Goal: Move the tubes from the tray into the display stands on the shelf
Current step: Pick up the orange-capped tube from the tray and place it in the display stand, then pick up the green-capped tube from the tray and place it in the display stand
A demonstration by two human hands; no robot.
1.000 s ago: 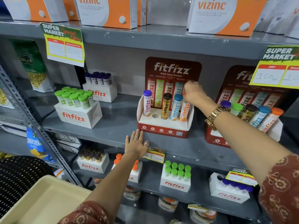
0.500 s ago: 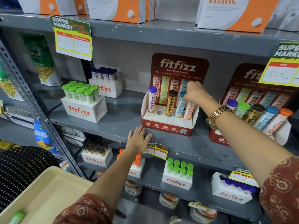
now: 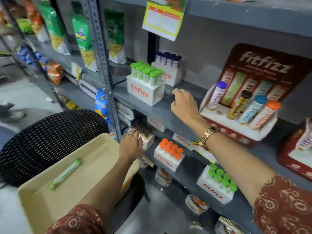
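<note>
A beige tray [image 3: 42, 201] rests on a black mesh chair at lower left, with one green tube [image 3: 65, 173] lying in it. On the shelf at right, the red-and-white display stand [image 3: 236, 127] holds purple, black, blue and orange-capped tubes; one hole [image 3: 220, 113] between the purple and black tubes is bare. My right hand [image 3: 184, 104] hovers empty over the shelf, left of the stand, fingers loosely curled. My left hand [image 3: 130, 146] is empty, fingers spread, at the tray's far corner beside a lower-shelf box.
White boxes with green-capped tubes [image 3: 146, 85] and purple-capped tubes [image 3: 168, 70] stand on the same shelf to the left. The lower shelf carries boxes with orange caps [image 3: 170, 154] and green caps [image 3: 217, 184]. A second red stand [image 3: 297, 157] sits at far right. A perforated steel upright [image 3: 103, 65] divides the shelves.
My right hand left the orange tube in the stand and moved left across the shelf. My left hand dropped from the shelf edge toward the tray. My view swung left and down.
</note>
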